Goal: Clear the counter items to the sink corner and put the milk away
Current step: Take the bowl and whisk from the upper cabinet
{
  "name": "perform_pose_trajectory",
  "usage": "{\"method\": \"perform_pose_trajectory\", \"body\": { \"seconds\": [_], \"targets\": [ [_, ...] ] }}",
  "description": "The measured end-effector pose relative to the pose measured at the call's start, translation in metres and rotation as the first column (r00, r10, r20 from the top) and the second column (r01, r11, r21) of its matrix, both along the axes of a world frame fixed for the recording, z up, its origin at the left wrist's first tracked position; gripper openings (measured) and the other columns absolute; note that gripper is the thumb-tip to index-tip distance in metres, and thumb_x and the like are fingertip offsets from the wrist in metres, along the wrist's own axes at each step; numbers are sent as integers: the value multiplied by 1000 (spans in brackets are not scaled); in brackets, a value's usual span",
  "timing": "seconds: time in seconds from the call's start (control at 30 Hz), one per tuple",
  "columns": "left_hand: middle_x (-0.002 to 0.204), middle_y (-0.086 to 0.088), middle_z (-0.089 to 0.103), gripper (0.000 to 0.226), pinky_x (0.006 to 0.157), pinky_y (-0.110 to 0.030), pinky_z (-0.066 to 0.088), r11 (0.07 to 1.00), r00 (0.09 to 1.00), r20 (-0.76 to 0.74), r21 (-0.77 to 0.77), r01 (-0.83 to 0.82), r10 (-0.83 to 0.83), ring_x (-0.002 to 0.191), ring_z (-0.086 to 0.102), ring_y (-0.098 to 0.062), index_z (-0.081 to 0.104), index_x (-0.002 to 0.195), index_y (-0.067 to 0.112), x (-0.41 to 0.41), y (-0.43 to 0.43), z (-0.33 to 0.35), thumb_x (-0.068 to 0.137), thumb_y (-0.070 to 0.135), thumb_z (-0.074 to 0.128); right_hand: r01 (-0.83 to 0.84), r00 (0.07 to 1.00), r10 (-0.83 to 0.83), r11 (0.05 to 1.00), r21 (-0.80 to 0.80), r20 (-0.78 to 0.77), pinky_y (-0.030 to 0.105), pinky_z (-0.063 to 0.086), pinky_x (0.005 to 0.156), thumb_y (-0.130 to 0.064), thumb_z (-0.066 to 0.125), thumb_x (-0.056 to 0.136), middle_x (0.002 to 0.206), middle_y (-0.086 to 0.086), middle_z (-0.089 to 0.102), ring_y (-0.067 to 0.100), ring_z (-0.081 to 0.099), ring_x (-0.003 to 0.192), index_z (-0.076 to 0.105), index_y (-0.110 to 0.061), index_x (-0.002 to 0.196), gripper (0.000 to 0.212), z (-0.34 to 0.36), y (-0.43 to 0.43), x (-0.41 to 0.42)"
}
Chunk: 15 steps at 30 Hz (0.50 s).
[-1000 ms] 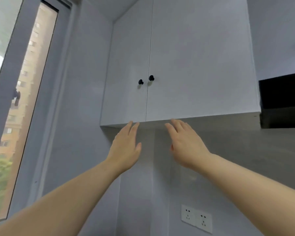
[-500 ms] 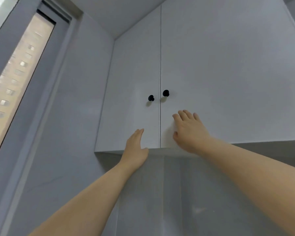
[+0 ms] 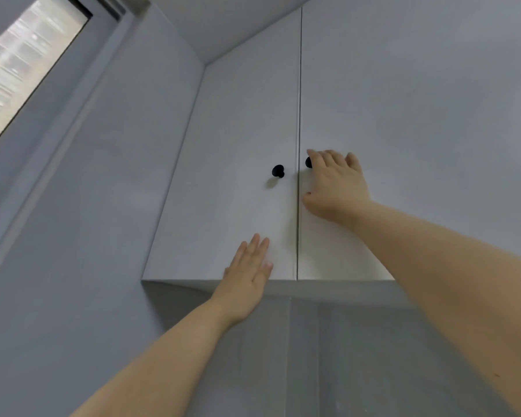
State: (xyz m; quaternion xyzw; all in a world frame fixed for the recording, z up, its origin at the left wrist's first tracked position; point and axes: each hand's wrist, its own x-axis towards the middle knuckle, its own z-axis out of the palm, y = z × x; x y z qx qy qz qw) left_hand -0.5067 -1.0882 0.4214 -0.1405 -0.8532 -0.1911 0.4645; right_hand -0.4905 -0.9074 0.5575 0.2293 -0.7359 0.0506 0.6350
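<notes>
Now left hand (image 3: 248,275), flat and wide, being pressed low on left door (image 3: 229,182). Right hand (image 3: 333,182), fingers spread, empty, being raised from cupboard (image 3: 343,285) underside to right knob (image 3: 308,162). Milk out of view, cupboard closed; opening judged next.

Left hand (image 3: 247,275), right hand (image 3: 336,188) bare; both forearms (image 3: 169,356) bare too

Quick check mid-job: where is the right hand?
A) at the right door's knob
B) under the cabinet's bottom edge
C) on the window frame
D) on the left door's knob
A: the right hand lies on the right door, and its fingers partly cover that door's black knob. The left door's knob is bare.
</notes>
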Motion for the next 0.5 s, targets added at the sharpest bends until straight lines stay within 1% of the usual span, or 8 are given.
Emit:
{"method": "perform_pose_trajectory", "body": {
  "seconds": [0.07,0.13,0.2,0.23,0.3,0.37,0.43,0.5],
  "targets": [
    [153,20,-16,49,119,-41,-5,1000,1000,-4,1,14,-14,139,-19,0,-4,147,36,-2,-3,0,102,38,15,-78,997,78,996,-41,9,38,3,119,-24,47,82,147,1,35,18,20,141,21,-14,148,72,4,-10,-2],
    [155,18,-14,49,119,-37,-6,1000,1000,-8,-11,8,-8,140,-18,-1,-2,147,34,-2,-8,1,102,38,17,-225,972,232,964,-142,28,35,6,118,-22,46,81,140,1,44,19,27,137,27,-16,146,68,8,-18,0],
    [155,15,-13,53,116,-25,-9,998,999,6,-55,-33,33,142,-16,-3,0,149,31,2,-12,4,102,36,24,-380,909,410,887,-263,69,33,10,117,-20,46,82,135,1,48,20,29,135,29,-15,145,65,13,-20,6],
    [156,14,-12,55,114,-22,-8,996,999,21,-73,-48,50,143,-14,-5,1,149,29,7,-14,7,102,35,29,-441,866,490,843,-308,100,34,11,117,-19,46,84,134,3,49,21,28,135,29,-14,145,64,15,-21,10],
    [158,11,-6,61,113,-19,-3,999,998,53,-37,-36,38,145,-6,-8,7,150,25,18,-10,15,99,30,40,-511,793,586,788,-344,165,36,13,117,-19,46,86,135,6,48,22,25,137,27,-13,146,64,19,-19,19],
    [158,6,10,60,109,-14,6,998,998,50,59,25,-28,145,9,-9,21,149,20,30,1,23,95,20,49,-532,742,630,761,-372,227,36,16,116,-20,47,87,137,8,44,22,21,138,27,-14,146,63,21,-17,25],
    [151,3,32,55,100,-8,16,978,993,13,179,110,-115,139,28,-9,36,144,16,39,13,26,91,10,51,-553,680,679,723,-414,277,36,21,114,-24,47,86,139,9,41,22,19,138,28,-18,145,63,23,-15,28],
    [141,0,48,49,95,-9,26,936,979,-3,293,196,-204,128,43,-9,44,139,13,47,25,24,90,7,50,-564,638,709,696,-444,300,37,25,112,-27,49,84,137,8,43,22,21,137,31,-20,144,63,24,-14,31]
  ]
}}
